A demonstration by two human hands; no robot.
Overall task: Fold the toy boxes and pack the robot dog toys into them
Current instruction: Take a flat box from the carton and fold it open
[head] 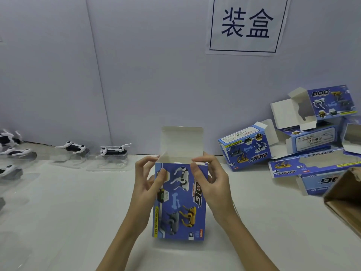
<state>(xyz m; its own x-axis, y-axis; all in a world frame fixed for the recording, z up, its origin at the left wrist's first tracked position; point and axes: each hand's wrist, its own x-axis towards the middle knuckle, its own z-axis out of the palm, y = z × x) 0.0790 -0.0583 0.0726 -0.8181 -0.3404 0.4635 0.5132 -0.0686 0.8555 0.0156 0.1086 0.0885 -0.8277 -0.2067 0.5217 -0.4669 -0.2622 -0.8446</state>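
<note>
A blue toy box [179, 202] printed with robot dogs stands upright on the white table in front of me. Its white top lid flap [181, 141] stands up and the top is open. My left hand [148, 178] grips the box's upper left edge, with the thumb on the printed front. My right hand [209, 177] pinches the upper right rim with curled fingers. Black and white robot dog toys in clear trays lie along the wall at the left, one [114, 151] nearest the box and another [73, 148] beside it.
A pile of folded blue toy boxes [304, 137] with open ends lies at the right against the wall. A brown cardboard carton [345, 200] juts in at the right edge. More dog toys [11, 151] sit at the far left. A paper sign [246, 24] hangs on the wall.
</note>
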